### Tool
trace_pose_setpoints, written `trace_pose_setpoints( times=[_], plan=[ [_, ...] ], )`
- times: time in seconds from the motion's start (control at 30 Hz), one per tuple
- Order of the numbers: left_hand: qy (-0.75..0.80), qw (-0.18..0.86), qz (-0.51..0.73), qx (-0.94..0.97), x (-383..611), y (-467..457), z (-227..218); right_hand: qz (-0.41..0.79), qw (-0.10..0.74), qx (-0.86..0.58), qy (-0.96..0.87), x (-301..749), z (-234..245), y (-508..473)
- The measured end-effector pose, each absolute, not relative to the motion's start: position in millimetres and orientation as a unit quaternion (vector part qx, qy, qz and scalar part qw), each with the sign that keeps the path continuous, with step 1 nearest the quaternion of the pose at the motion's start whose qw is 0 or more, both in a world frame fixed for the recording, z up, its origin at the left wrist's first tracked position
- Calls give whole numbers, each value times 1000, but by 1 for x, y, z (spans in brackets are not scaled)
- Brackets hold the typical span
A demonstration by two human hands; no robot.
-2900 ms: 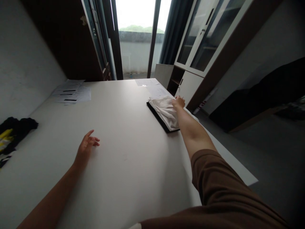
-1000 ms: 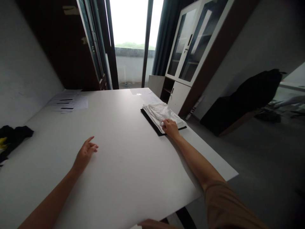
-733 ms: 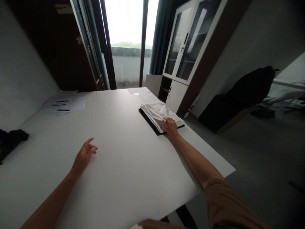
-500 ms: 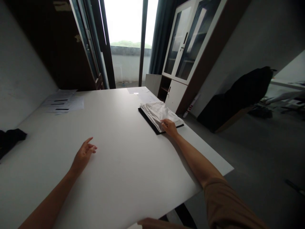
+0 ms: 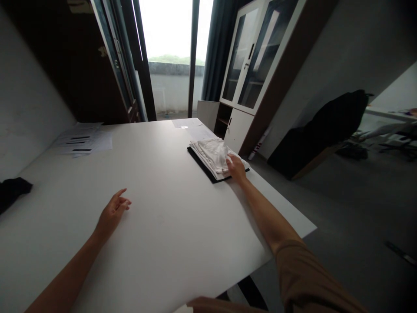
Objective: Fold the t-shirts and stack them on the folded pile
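Observation:
A folded white cloth (image 5: 208, 152), probably a garment, lies on a thin black board (image 5: 198, 166) near the right edge of the white table (image 5: 156, 226). My right hand (image 5: 236, 167) is at the cloth's near right part. Its fingers are closed on the fabric, which bunches up by the fingertips. On the left, my left hand (image 5: 114, 208) rests on or just over the tabletop, fingers loosely apart and holding nothing. It is well away from the cloth.
Papers with black strips (image 5: 81, 139) lie at the far left, and a clear sheet (image 5: 185, 124) at the far end. Something dark (image 5: 14, 191) sits by the left edge. Beyond the table stands a white glass-door cabinet (image 5: 247, 65), one lower door open. A black-covered object (image 5: 312, 134) leans right.
My right hand has shifted slightly right and away from me over the cloth, and the fabric near its fingers is now raised. My left hand has stayed put.

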State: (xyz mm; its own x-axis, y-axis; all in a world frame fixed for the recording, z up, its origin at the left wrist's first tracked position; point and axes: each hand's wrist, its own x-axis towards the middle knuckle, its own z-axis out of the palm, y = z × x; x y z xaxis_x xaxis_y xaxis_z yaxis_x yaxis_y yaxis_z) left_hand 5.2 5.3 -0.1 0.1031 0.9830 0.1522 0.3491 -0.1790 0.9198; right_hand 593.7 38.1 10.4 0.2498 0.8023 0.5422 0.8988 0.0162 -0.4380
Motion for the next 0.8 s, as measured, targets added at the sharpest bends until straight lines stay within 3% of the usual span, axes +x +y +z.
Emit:
trace_pose_setpoints(
  times=[0.3,0.47,0.6,0.8],
  plan=[
    [523,376,424,637,7,7,-1,-108,310,-839,-434,652,-3,45],
    [518,383,429,633,8,7,0,-35,370,-832,-413,657,1,53],
    [520,379,420,640,6,8,-2,-49,443,-796,-410,658,0,56],
    [520,378,417,643,7,6,0,-95,410,-821,-386,651,3,48]
  ],
)
